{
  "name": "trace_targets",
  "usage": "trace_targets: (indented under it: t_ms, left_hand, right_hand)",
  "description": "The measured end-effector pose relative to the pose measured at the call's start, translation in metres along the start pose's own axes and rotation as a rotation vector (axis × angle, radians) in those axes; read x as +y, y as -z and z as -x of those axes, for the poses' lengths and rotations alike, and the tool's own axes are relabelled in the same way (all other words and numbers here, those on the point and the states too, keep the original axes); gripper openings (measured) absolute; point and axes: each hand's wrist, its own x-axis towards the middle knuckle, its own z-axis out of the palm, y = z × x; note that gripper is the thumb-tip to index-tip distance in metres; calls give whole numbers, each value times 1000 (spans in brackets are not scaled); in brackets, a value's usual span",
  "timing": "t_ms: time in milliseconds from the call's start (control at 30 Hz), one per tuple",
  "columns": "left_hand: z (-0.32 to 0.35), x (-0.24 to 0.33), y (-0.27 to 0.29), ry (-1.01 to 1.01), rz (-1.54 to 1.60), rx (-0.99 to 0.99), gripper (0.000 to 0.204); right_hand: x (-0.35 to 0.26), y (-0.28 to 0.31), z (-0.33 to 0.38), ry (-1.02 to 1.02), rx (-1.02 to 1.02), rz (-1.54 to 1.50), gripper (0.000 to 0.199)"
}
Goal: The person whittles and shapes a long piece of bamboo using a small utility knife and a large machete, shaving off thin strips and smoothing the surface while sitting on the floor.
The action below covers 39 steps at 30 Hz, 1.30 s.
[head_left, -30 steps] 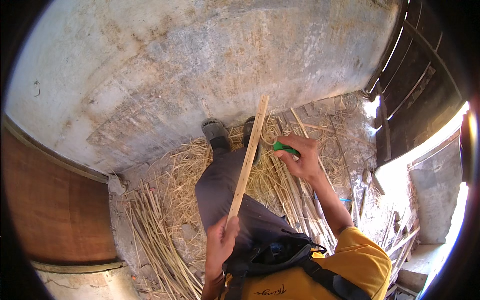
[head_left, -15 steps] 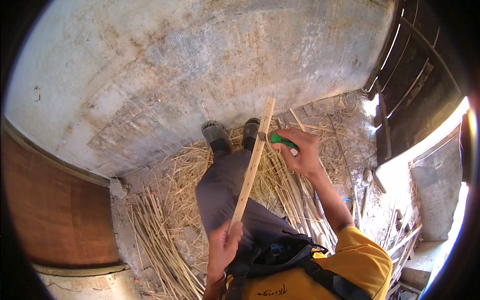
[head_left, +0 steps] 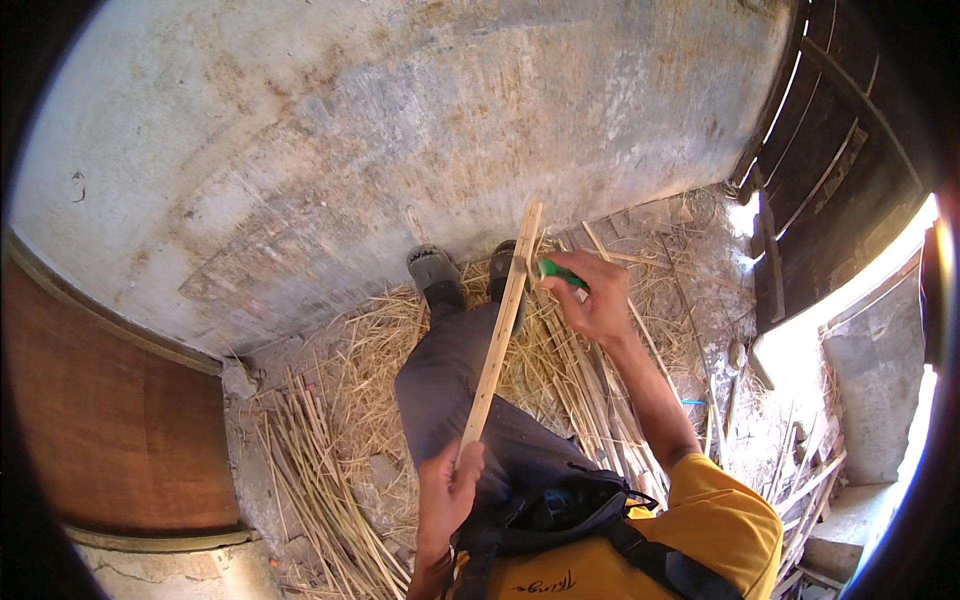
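Note:
A long pale bamboo strip [head_left: 497, 335] runs from my lap up toward my feet. My left hand [head_left: 447, 487] grips its near end. My right hand [head_left: 596, 297] is closed around a green-handled knife [head_left: 557, 273] held against the strip's far end. The blade itself is too small to make out. I sit with legs stretched out in grey trousers [head_left: 450, 385], dark shoes [head_left: 434, 268] against the wall.
A grey concrete wall [head_left: 400, 130] fills the top. Straw shavings and split bamboo strips [head_left: 320, 480] cover the floor around my legs. A brown panel [head_left: 90, 420] stands at left, a dark slatted door [head_left: 840, 170] at right.
My right hand with the knife has moved a little up the strip toward its far end. The left hand keeps its hold at the near end.

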Motion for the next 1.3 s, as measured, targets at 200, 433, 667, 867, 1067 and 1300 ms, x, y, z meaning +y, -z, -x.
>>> trace_targets:
  t_ms: [200,433,667,867,1067,1300]
  left_hand:
    - [26,-21,22,79,-26,-78,35]
    - [24,-8,43,336,389,-34,36]
    - [12,-4,39,305,522,-183,35]
    - [7,-11,35,317,505,-305,40]
    - [-1,-28,38,342,532,-471,47]
    - [-5,-32,38,272,510,-544,52]
  right_hand:
    - [148,53,-44,-434,390,113,34]
    - [103,49,-20,-726,-189,-443,48]
    - [5,11,0,-631,-270,-816,48]
    - [-31,-3,-9,-607,-313,-1076,50]
    - [-32,-9,-4,-613,-197,-1152,39]
    - [-54,-1,-13,-634,-179,-1172,25]
